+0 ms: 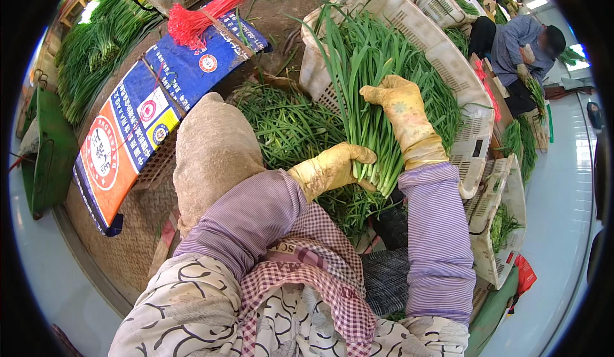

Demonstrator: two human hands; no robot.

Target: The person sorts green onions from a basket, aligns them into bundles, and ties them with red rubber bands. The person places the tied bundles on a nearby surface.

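A bunch of garlic chives (357, 111) is in both my hands, its pale stem ends pointing down toward me and its green leaves away. My right hand (398, 117), in a stained yellow glove, is closed round the bunch from the right. Lower down, my left hand (331, 170), gloved likewise, holds the stem ends from the left, with its thumb on top and its other fingers partly hidden beneath. Just behind the bunch, a white plastic crate (474, 124) holds many more chives (409, 56). Below the hands lies a heap of loose green leaves (281, 124).
To the left, a blue and orange printed board (157, 92) bears a bundle of red ties (214, 15). Longer chives (105, 50) are piled beyond it, near a green container (52, 152). Another crate (511, 191) stands at right. A co-worker (521, 53) sits at far right.
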